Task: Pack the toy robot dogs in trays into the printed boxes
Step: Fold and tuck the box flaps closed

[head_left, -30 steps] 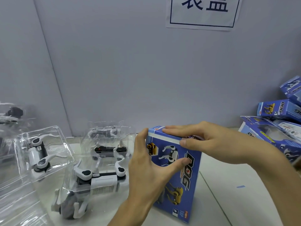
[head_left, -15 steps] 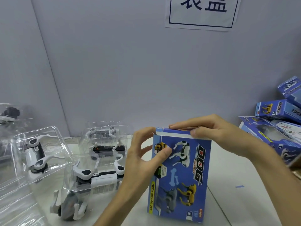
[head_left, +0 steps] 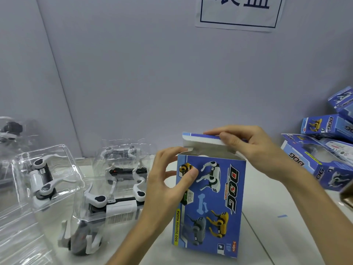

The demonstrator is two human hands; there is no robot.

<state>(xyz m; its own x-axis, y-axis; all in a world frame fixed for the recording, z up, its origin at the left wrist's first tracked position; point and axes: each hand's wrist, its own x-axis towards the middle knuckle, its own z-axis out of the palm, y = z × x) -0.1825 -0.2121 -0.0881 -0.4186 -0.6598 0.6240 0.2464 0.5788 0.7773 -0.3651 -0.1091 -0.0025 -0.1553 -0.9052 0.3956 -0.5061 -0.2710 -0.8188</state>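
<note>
The blue printed box (head_left: 210,203) stands upright near centre with its top flap (head_left: 200,139) raised and pinched by the right hand (head_left: 248,148). The left hand (head_left: 166,180) grips its left edge. Its inside is hidden. To its left, trayed robot dogs (head_left: 107,205) lie unpacked. More boxes (head_left: 321,159), apparently packed, pile up at far right.

The printed box (head_left: 210,203) I hold is blue, patterned with white, grey and yellow dogs, a pale blue bone, black-and-red DOG lettering and a yellow strip; its top flap (head_left: 202,141) is white inside. My toy dogs (head_left: 107,205) are white with black and grey, in clear trays (head_left: 47,169); the stacked boxes (head_left: 321,165) are the same blue; the sign (head_left: 238,14) is white, bordered dark blue.
</note>
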